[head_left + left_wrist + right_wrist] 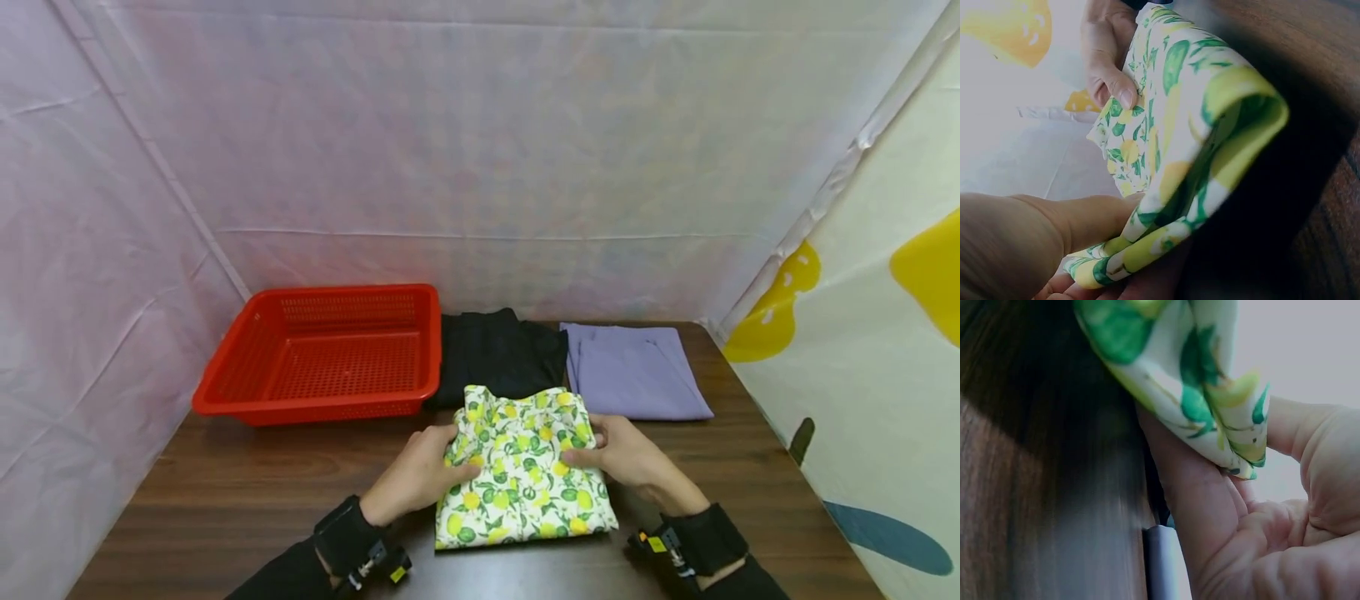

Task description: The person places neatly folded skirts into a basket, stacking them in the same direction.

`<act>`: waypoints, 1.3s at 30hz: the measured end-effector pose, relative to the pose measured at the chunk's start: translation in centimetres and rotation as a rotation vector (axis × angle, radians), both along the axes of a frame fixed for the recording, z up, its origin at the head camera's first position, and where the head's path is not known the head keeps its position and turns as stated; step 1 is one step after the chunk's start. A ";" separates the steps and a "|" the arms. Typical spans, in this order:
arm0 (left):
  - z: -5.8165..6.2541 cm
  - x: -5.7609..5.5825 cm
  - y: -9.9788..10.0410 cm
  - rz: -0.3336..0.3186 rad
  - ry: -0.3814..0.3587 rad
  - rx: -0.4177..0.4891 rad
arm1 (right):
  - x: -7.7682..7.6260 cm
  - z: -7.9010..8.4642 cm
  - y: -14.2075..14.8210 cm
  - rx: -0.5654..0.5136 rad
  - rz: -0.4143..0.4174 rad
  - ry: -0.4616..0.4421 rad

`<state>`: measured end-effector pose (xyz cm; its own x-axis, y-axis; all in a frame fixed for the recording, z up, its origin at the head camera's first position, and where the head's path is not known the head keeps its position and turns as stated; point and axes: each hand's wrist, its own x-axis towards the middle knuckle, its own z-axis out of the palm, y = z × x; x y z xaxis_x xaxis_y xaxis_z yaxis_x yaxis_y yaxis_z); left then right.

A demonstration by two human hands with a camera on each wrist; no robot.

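Note:
A folded lemon-print cloth [525,475], white with yellow lemons and green leaves, is between my two hands at the front of the table. My left hand [422,471] grips its left side, thumb on top and fingers underneath. On the opposite side my right hand [633,458] pinches the edge the same way, with the thumb over the print. The left wrist view shows the cloth [1166,125] folded in layers, with a rounded fold facing the camera. Beneath the cloth [1210,387] in the right wrist view, fingers of my right hand [1260,531] reach under the layers.
A red plastic basket [315,408] with nothing in it stands at the back left of the wooden table [247,500]. Beside it lies a folded black cloth [498,354], then a folded lavender cloth [633,375]. A pale fabric wall [480,167] rises behind them.

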<state>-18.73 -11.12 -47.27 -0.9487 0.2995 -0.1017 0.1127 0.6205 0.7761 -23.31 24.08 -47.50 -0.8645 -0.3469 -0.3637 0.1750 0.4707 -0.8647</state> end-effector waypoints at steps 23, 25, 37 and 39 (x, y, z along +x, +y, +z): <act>2.9 0.0 -0.4 0.101 0.018 0.085 | 0.4 2.5 0.4 -0.142 -0.065 0.013; 3.3 0.0 -0.4 0.107 0.022 0.086 | 0.3 2.7 0.3 -0.152 -0.061 0.017; 5.2 -0.3 -1.6 0.122 0.064 0.080 | -0.5 4.3 -0.6 -0.245 -0.019 0.019; 5.6 -0.5 -1.9 0.130 0.066 0.073 | -0.7 4.6 -0.9 -0.249 -0.024 0.018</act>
<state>-19.19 -13.03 -41.71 -0.9838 0.1783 -0.0207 0.0872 0.5752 0.8133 -24.05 23.19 -42.91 -0.8792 -0.4030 -0.2542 0.1673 0.2384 -0.9566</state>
